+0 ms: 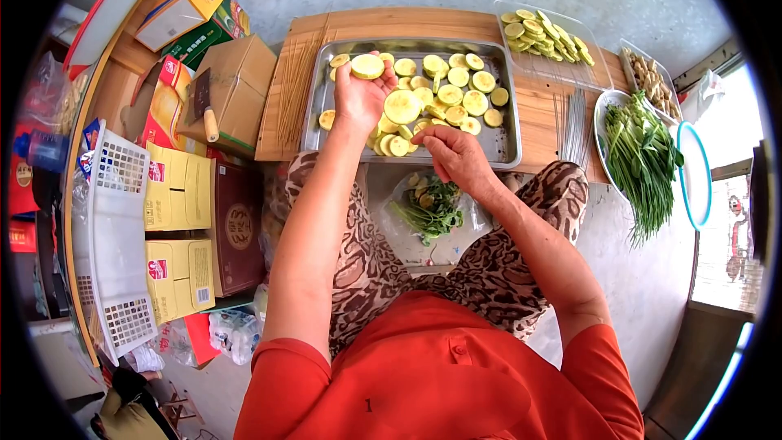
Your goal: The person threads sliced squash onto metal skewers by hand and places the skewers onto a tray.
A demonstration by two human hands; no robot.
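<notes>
A metal tray [511,134] holds many round zucchini slices [476,101], pale yellow with green rims. My left hand [358,96] is raised over the tray's left half, palm up, fingers curled around a zucchini slice [367,66]. Over the tray's near edge, my right hand [456,155] has its thumb and fingers drawn together beside the heaped slices; whatever sits between the fingertips is too small to make out. A large slice [402,106] lies between the two hands, on top of others.
Thin wooden skewers [298,94] lie left of the tray, metal skewers [573,126] to its right. A clear container [599,73] holds more slices. Green leafy vegetables fill a white bowl [604,147]. Below hangs a bag of trimmings [432,208]. Boxes [232,94] and a knife [210,124] stand left.
</notes>
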